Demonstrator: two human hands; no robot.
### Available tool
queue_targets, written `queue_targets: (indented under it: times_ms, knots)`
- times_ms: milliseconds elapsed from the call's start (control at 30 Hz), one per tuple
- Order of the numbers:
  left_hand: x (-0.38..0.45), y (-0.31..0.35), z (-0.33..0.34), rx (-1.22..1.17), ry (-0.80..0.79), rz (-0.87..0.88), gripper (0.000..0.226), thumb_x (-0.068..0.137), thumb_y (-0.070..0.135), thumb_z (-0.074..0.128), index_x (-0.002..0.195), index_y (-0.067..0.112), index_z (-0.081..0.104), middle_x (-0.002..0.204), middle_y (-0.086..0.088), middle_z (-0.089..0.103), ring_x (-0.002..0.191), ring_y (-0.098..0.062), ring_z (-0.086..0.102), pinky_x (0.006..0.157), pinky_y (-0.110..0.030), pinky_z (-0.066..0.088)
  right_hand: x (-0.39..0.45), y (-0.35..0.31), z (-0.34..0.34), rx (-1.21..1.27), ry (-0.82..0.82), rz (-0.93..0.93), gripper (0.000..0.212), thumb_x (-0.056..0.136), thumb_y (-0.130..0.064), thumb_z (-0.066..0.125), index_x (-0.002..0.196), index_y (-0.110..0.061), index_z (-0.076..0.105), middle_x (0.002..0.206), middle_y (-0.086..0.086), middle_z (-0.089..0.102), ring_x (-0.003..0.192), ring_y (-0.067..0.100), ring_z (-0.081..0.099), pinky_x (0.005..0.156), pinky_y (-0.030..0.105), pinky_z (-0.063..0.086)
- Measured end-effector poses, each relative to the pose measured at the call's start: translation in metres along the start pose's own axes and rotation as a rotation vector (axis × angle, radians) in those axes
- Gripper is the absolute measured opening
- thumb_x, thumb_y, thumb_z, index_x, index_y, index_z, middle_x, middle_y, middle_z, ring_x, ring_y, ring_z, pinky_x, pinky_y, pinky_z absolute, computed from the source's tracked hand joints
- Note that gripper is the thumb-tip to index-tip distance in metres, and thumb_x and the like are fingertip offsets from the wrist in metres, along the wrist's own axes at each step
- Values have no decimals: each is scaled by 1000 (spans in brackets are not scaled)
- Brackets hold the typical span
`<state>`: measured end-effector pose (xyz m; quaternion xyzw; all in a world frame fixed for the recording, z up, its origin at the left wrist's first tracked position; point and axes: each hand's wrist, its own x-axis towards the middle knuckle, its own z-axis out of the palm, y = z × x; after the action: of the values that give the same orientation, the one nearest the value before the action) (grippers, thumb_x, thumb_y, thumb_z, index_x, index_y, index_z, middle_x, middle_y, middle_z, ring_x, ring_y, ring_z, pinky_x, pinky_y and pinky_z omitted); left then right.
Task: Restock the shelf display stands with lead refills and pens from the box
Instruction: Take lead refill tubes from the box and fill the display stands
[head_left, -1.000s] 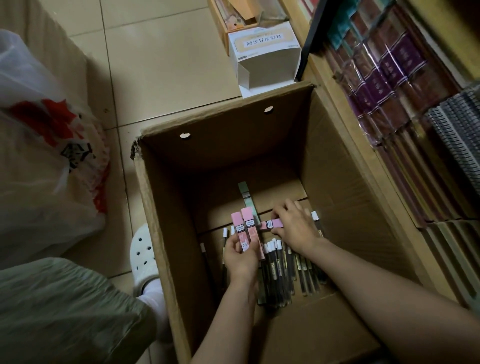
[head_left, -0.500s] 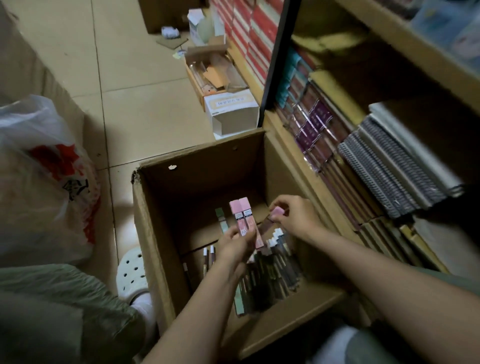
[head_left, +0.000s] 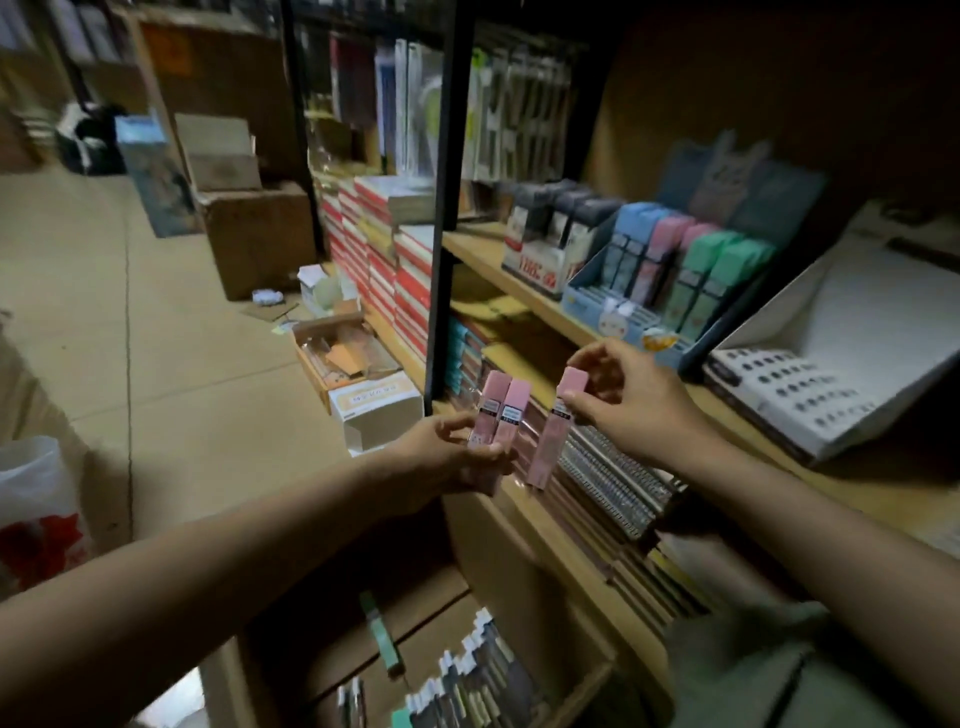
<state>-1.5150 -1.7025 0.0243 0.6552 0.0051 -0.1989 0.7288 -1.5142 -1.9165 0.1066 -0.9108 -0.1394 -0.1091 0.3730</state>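
My left hand (head_left: 457, 457) holds two pink lead refill cases (head_left: 497, 413) upright, side by side. My right hand (head_left: 631, 405) pinches a third pink refill case (head_left: 553, 431) near its top, just right of the pair. Both hands are raised in front of the shelf. On the shelf above right stands a blue display stand (head_left: 613, 325) with blue, pink and green refill cases (head_left: 691, 270). The cardboard box (head_left: 587, 613) sits below, holding several pens (head_left: 478, 686) and a green refill case (head_left: 382, 636).
A white tiered stand (head_left: 810, 374) sits on the shelf at right. A dark display box (head_left: 545, 234) stands left of the blue stand. Notebooks fill the lower shelves. Small boxes (head_left: 379, 410) lie on the tiled floor; a plastic bag (head_left: 36, 519) is at left.
Both hands have lifted out of the box with the pink refill cases and risen to shelf height. The view has swung up from the box to the shelf.
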Motion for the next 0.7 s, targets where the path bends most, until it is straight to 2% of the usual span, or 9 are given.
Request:
queue_targets:
  times_ms: [33, 133, 233, 333, 433, 500, 567, 633, 700]
  knots:
    - [1, 5, 6, -14, -20, 10, 40, 67, 17, 77, 106, 21, 69, 101, -11, 74, 93, -23, 72, 71, -36, 59, -1, 0, -9, 9, 21, 16, 22, 79, -18, 79, 94, -26, 63, 85, -9, 70, 74, 3, 66, 70, 20, 56]
    - [7, 18, 25, -34, -57, 31, 32, 78, 9, 74, 108, 19, 69, 100, -8, 75, 88, -22, 73, 65, -32, 58, -5, 1, -28, -3, 81, 50, 25, 79, -17, 79, 95, -26, 64, 81, -11, 69, 71, -3, 64, 65, 12, 51]
    - [15, 33, 44, -28, -99, 70, 26, 84, 6, 69, 108, 15, 69, 102, -11, 74, 92, -25, 72, 73, -39, 60, -9, 1, -42, -23, 123, 64, 25, 79, -18, 79, 95, -29, 64, 82, -12, 68, 72, -7, 63, 62, 9, 48]
    - [21, 47, 58, -26, -165, 80, 30, 85, 7, 67, 115, 9, 66, 107, -15, 72, 98, -29, 70, 86, -44, 57, -7, -3, -55, -98, 160, 58, 23, 78, -21, 80, 94, -27, 64, 83, -12, 69, 72, -2, 64, 68, 19, 53]
    - [29, 62, 65, -19, -211, 109, 39, 80, 13, 67, 118, 6, 64, 109, -15, 72, 100, -28, 70, 83, -40, 58, -2, -9, -68, -130, 159, 51, 20, 80, -21, 78, 91, -25, 63, 86, -8, 70, 78, 8, 68, 75, 35, 58]
    - [34, 71, 66, -33, -178, 150, 31, 82, 10, 66, 113, 8, 66, 106, -13, 72, 96, -26, 71, 79, -38, 60, 5, -13, -79, -199, 188, 12, 20, 80, -24, 78, 90, -27, 62, 84, -10, 69, 76, 2, 66, 68, 25, 56]
    - [40, 79, 65, -78, -133, 179, 24, 83, 7, 65, 107, 9, 67, 98, -10, 74, 85, -21, 73, 71, -32, 61, 18, -20, -94, -270, 255, -29, 21, 79, -26, 79, 90, -28, 62, 84, -14, 66, 76, -4, 63, 62, 12, 46]
    - [46, 88, 63, -113, -98, 214, 23, 85, 3, 63, 108, 7, 66, 93, -10, 73, 74, -15, 72, 63, -28, 60, 35, -29, -110, -310, 326, -58, 22, 79, -28, 79, 91, -28, 61, 85, -15, 66, 77, -5, 61, 61, 11, 45]
    - [51, 98, 61, -142, -70, 242, 26, 87, 2, 62, 113, 5, 65, 97, -12, 72, 76, -17, 72, 67, -31, 61, 55, -37, -120, -371, 385, -100, 23, 80, -27, 78, 94, -26, 61, 87, -11, 66, 77, -1, 62, 62, 11, 46]
